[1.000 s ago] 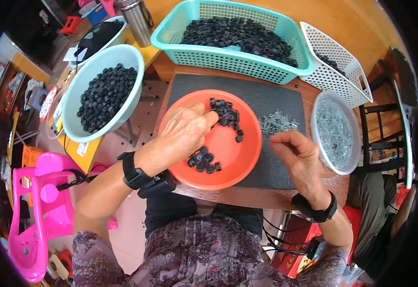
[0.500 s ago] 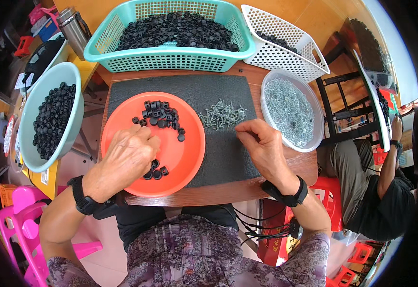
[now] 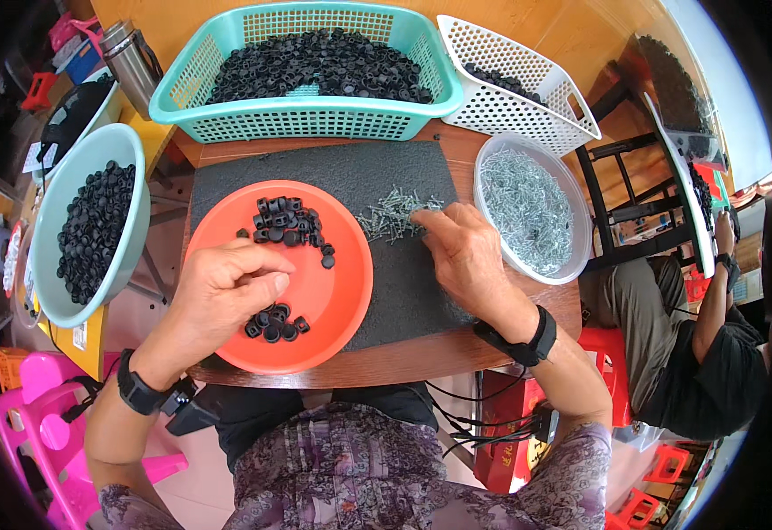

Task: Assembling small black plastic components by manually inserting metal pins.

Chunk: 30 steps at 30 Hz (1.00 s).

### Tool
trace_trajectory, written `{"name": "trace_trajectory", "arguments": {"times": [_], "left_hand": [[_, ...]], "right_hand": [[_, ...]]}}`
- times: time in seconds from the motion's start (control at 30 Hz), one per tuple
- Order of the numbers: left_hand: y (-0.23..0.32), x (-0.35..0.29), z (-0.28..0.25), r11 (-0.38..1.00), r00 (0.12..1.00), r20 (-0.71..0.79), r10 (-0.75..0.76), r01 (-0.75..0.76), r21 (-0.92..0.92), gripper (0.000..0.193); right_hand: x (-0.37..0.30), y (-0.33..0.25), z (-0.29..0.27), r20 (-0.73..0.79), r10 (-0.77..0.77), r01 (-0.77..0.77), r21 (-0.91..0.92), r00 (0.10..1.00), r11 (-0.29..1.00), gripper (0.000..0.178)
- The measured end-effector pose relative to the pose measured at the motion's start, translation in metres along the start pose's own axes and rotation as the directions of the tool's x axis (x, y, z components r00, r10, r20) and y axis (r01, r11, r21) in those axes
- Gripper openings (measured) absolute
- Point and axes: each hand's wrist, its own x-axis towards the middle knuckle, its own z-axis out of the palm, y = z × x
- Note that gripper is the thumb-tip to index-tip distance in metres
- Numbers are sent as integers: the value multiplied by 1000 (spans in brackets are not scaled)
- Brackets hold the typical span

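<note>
My left hand (image 3: 234,287) is over the left side of a round orange tray (image 3: 337,309), fingers curled in and thumb against them; whatever they hold is hidden. In the tray lie two groups of small black plastic caps: one cluster (image 3: 289,221) at the far side, a smaller one (image 3: 276,322) beside my left hand's thumb. My right hand (image 3: 470,256) reaches to the right edge of a loose heap of silver screws (image 3: 390,212) on a dark mat (image 3: 395,300). Its index finger and thumb come together at the screws, and I cannot see what is between them.
A large green basket (image 3: 315,124) full of black caps stands at the back, a white basket (image 3: 527,115) right of it. A clear tub (image 3: 531,208) of screws is at the right, a pale green basin (image 3: 94,230) of caps at the left. A person (image 3: 695,353) sits far right.
My right hand has moved left to the heap of screws. My left hand has lowered a little and turned, so its thumb now shows. The whole view has shifted slightly.
</note>
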Motion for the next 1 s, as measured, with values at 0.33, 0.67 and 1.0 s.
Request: {"name": "trace_trajectory", "arguments": {"times": [0.33,0.67,1.0], "left_hand": [[-1,-31,0,693,975,93,-203,210,-689,21],[-7,-43,16,501,987,118,-105,155,-851,27],[-7,-47,25,445,990,94,-106,131,-886,28]], "right_hand": [[-1,3,-2,29,14,-16,56,999,998,22],[-7,6,-10,50,67,-75,176,997,982,20],[-8,-2,2,64,-33,24,137,997,990,18]]}}
